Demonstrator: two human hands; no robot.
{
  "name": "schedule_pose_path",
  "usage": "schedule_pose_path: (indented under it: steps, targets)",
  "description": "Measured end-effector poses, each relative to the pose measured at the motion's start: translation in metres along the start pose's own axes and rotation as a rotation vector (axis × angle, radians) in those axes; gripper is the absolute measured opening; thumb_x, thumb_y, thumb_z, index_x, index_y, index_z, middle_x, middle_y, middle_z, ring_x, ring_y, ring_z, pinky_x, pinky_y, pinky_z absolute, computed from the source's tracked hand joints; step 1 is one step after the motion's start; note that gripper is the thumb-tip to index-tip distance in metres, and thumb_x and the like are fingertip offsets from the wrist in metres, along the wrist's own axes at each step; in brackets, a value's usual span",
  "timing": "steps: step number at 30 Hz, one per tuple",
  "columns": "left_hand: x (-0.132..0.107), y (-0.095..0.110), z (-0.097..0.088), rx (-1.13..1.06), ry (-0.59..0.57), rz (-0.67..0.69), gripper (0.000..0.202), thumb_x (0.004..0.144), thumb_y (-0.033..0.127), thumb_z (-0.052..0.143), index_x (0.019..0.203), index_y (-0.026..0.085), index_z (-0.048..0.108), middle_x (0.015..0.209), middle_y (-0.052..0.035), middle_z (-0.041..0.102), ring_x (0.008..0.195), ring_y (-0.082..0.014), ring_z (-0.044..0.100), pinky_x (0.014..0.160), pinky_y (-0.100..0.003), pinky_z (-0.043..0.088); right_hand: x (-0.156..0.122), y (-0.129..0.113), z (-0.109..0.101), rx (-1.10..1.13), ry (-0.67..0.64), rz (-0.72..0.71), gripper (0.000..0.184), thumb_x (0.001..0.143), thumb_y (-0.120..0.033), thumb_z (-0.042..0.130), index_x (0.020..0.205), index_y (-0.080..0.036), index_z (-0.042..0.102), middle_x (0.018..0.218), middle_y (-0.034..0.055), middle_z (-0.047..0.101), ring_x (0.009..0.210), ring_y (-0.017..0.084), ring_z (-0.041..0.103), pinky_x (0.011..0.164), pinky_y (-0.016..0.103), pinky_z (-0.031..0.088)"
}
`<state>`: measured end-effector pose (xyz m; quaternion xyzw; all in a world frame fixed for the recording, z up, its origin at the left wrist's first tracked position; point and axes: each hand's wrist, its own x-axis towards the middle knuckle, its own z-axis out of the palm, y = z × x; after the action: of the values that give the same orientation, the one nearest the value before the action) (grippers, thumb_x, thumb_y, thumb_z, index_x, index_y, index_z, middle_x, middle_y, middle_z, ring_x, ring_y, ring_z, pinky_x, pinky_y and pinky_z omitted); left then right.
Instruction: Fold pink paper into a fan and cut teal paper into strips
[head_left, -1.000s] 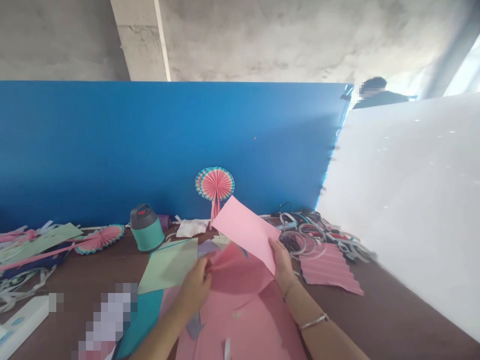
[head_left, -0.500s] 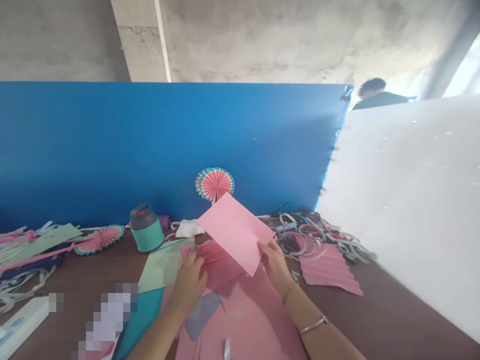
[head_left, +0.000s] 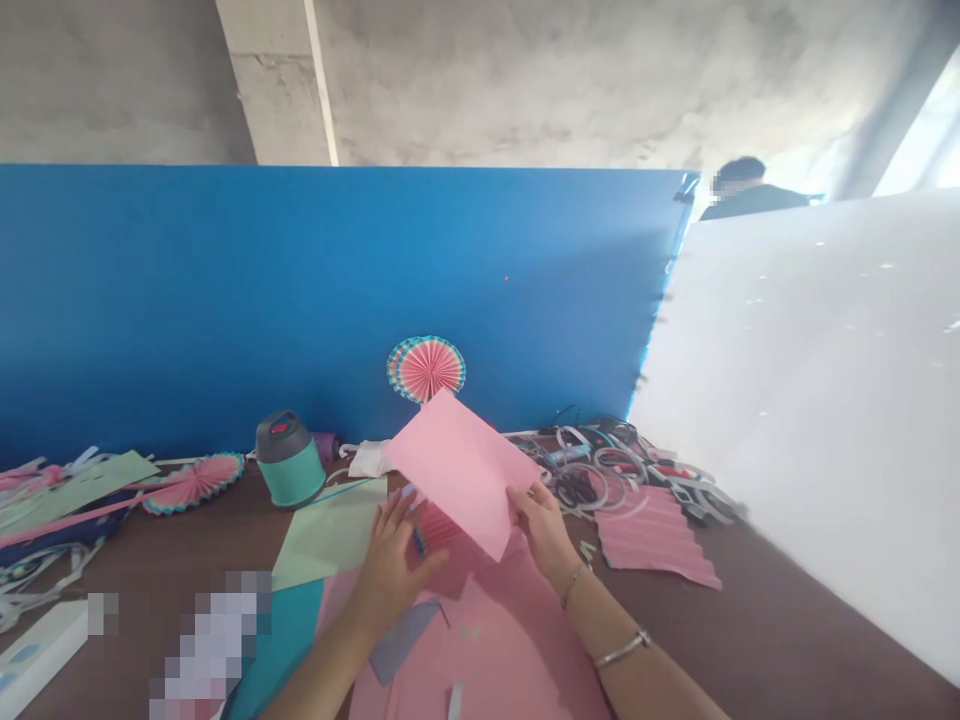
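My right hand (head_left: 541,525) pinches the lower right edge of a pink sheet of paper (head_left: 461,470), holding it tilted above the table. My left hand (head_left: 394,555) has its fingers spread, thumb stretched to the right, and nothing shows in its grasp. Between the left hand and the raised sheet lies a pleated pink piece (head_left: 436,527) with a bit of blue edge, partly hidden by both. Under my hands are larger pink sheets (head_left: 517,640) and a grey-blue card (head_left: 405,640). A round pleated paper fan (head_left: 427,368) stands behind, its lower part covered by the sheet.
A teal flask with a grey lid (head_left: 291,465) stands at the back left, beside another pleated fan (head_left: 196,482). Pale green paper (head_left: 326,535) lies left of my hands. Tangled cables (head_left: 600,465) and a pink pleated sheet (head_left: 656,540) are at right. A blue partition (head_left: 225,300) closes the back.
My left hand's fingers have spread apart, and its thumb now reaches further right. The raised pink sheet has shifted slightly left and lower in view, still in my right hand.
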<state>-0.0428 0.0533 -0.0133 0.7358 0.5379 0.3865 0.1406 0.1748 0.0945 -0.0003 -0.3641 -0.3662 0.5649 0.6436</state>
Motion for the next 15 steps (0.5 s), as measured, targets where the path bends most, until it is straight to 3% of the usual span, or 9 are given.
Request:
schedule_pose_path:
  steps: [3, 6, 8, 12, 13, 15]
  targets:
    - [-0.001, 0.015, -0.004, -0.449, -0.012, -0.162, 0.047, 0.078, 0.046, 0.053, 0.117, 0.019, 0.056, 0.120, -0.0114, 0.059, 0.116, -0.0291, 0.048, 0.095, -0.040, 0.038, -0.008, 0.003, 0.009, -0.093, -0.094, 0.000, 0.037, 0.060, -0.030, 0.072, 0.093, -0.018, 0.062, 0.069, -0.0004, 0.065, 0.053, 0.012, 0.055, 0.046, 0.021, 0.043]
    - [-0.001, 0.020, -0.004, -0.669, 0.062, -0.372, 0.041, 0.075, 0.050, 0.056, 0.094, 0.014, 0.065, 0.092, -0.0097, 0.069, 0.096, -0.0277, 0.059, 0.080, -0.033, 0.046, -0.009, 0.000, 0.011, -0.264, -0.171, -0.014, 0.029, 0.065, -0.037, 0.066, 0.087, -0.017, 0.064, 0.070, 0.0013, 0.065, 0.057, 0.015, 0.056, 0.050, 0.025, 0.045]
    - [0.001, 0.016, -0.004, -0.716, 0.120, -0.429, 0.041, 0.070, 0.051, 0.060, 0.086, 0.014, 0.065, 0.084, -0.0081, 0.069, 0.089, -0.0265, 0.061, 0.074, -0.031, 0.047, -0.003, -0.006, 0.002, -0.443, -0.154, -0.097, 0.026, 0.073, -0.041, 0.057, 0.080, -0.017, 0.065, 0.070, 0.0031, 0.065, 0.062, 0.017, 0.057, 0.056, 0.027, 0.046]
    - [0.004, 0.005, -0.005, -0.710, 0.170, -0.479, 0.040, 0.067, 0.053, 0.062, 0.080, 0.015, 0.065, 0.073, -0.0057, 0.067, 0.077, -0.0241, 0.061, 0.064, -0.028, 0.046, 0.020, -0.025, -0.039, -1.001, 0.301, -0.439, 0.019, 0.076, -0.024, 0.049, 0.084, -0.018, 0.066, 0.086, 0.0075, 0.066, 0.089, 0.023, 0.056, 0.080, 0.034, 0.041]
    - [0.004, 0.003, -0.005, -0.705, 0.168, -0.485, 0.039, 0.067, 0.053, 0.063, 0.077, 0.015, 0.064, 0.071, -0.0052, 0.066, 0.074, -0.0234, 0.061, 0.062, -0.028, 0.046, 0.025, -0.029, -0.050, -1.200, 0.373, -0.446, 0.022, 0.074, -0.018, 0.048, 0.088, -0.016, 0.066, 0.092, 0.0106, 0.065, 0.095, 0.025, 0.054, 0.084, 0.037, 0.038]
    - [0.003, 0.000, -0.005, -0.697, 0.156, -0.493, 0.037, 0.067, 0.052, 0.063, 0.074, 0.015, 0.064, 0.069, -0.0044, 0.066, 0.070, -0.0224, 0.060, 0.059, -0.027, 0.044, 0.031, -0.032, -0.066, -1.518, 0.421, -0.324, 0.027, 0.073, -0.013, 0.048, 0.094, -0.012, 0.065, 0.098, 0.0162, 0.063, 0.098, 0.028, 0.053, 0.087, 0.040, 0.035]
